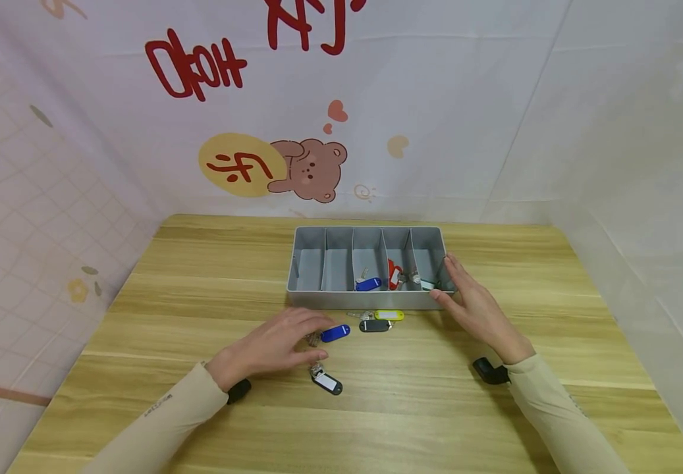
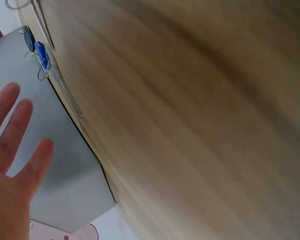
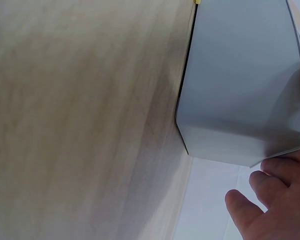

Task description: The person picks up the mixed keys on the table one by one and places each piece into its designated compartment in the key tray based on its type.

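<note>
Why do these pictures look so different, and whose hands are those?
They're a person's bare hands; there's no robot. The wide picture is taken from the person's head, looking forward and down. The two tilted ones are taken from the wrists, one each. On the wooden table sits a gray tray with five compartments. Key tags lie inside it and in front of it. The left hand is right by a blue tag, though it doesn't seem to grip it. The right hand touches the tray's right end.
</note>
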Available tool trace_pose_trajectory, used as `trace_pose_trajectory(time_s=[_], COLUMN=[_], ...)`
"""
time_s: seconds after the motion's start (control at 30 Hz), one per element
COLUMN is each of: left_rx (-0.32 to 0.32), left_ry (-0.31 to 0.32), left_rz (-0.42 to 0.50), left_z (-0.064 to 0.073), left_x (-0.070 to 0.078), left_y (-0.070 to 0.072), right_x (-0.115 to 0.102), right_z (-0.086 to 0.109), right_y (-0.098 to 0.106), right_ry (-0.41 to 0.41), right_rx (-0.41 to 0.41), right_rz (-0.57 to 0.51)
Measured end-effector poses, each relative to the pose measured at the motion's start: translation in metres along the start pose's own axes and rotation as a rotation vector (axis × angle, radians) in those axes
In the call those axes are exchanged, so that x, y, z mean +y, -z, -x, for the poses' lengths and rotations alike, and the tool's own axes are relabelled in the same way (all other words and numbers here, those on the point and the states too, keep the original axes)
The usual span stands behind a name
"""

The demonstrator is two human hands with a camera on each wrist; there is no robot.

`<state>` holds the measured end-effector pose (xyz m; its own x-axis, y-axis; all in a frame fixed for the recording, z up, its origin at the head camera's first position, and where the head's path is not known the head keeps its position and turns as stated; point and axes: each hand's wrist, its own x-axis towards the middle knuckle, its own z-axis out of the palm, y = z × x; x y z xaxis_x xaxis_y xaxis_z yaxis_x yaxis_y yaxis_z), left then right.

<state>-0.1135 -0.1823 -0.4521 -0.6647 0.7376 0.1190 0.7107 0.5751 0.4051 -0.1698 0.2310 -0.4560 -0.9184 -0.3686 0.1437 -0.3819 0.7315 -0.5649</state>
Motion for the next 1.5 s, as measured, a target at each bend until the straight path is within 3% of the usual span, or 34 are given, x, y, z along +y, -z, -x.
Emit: trace_pose_trajectory(time_s=[0.17, 0.33, 0.6, 0.93, 1.07, 1.27, 1.5], left_rx=[-0.069, -0.091, -0.098, -0.042, -0.017, 0.001, 0.023], left_ry=[0.100, 0.143, 0.114, 0.037, 0.036, 0.092, 0.122], left_rz=[0.066, 0.078, 0.022, -0.011, 0.036, 0.148, 0.198], left_z=[0.000, -0.003, -0.008, -0.012, -0.013, -0.011, -0.012], left_x=[-0.004, -0.009, -0.016, -0.019, -0.018, -0.012, -0.005], left_y=[0.000, -0.001, -0.002, -0.006, -0.006, 0.000, 0.003], right_x=[0.002, 0.002, 0.001, 0.002, 0.002, 0.003, 0.002], right_z=[0.000, 0.000, 0.000, 0.000, 0.000, -0.001, 0.001], right_y=[-0.001, -0.001, -0.001, -0.001, -0.002, -0.002, -0.002], right_ry=[-0.013, -0.009, -0.010, -0.014, -0.015, -0.016, -0.009], right_rx=[-0.008, -0.002, 0.000, -0.003, -0.003, -0.002, 0.001], right_rz=[0.002, 0.002, 0.004, -0.003, -0.001, 0.000, -0.011])
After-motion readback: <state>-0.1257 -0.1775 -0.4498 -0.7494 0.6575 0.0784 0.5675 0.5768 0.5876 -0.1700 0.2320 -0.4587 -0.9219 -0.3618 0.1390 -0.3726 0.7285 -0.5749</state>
